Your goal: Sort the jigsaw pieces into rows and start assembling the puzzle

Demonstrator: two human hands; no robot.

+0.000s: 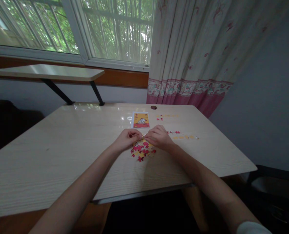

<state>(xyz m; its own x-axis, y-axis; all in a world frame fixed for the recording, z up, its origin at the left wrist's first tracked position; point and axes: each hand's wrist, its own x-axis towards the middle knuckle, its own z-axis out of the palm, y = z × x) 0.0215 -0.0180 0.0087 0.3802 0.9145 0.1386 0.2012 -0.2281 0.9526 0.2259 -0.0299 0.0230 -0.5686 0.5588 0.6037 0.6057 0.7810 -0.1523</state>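
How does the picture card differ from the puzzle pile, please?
The picture card is one flat rectangle; the puzzle pile is many small, irregular pieces. The card lies farther off, the pile nearer. Both show red and yellow, and lie on the table.

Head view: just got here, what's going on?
The left hand and right hand meet, fingers pinched, at the far side of a pile of jigsaw pieces on the wooden desk. Anything between the fingertips is too small to make out. The picture card lies just beyond; more pieces sit in rows to the right.
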